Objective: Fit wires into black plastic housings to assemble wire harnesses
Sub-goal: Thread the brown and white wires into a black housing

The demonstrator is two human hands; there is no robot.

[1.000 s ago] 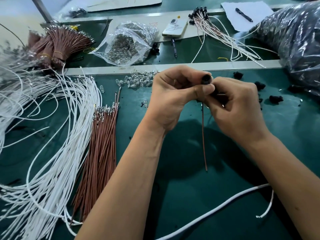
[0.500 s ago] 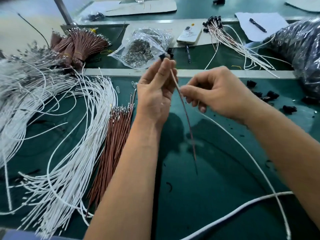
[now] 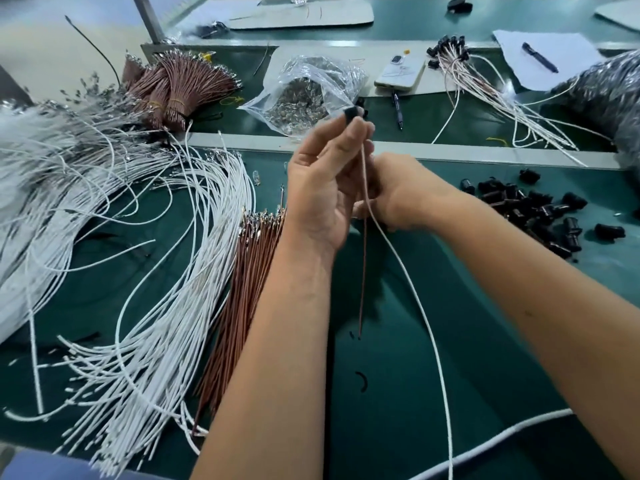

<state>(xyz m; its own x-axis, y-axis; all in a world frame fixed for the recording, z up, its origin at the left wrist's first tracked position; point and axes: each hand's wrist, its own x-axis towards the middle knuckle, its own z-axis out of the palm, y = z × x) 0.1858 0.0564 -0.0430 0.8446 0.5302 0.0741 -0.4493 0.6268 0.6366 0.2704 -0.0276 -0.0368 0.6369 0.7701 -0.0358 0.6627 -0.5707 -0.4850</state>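
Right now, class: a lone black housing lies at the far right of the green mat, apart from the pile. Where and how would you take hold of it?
Grip the lone housing across its narrow barrel, thumb and finger pinching from above. It lies on its side, clear of the pile, so nothing blocks a straight-down reach, probably easiest for the right hand.

My left hand [image 3: 320, 188] is raised, palm turned toward me, fingers extended upward with the fingertips [image 3: 358, 128] pinched together. My right hand [image 3: 403, 192] sits lower, just behind and beside it, fingers curled out of sight. Both bare forearms reach in from the bottom edge.
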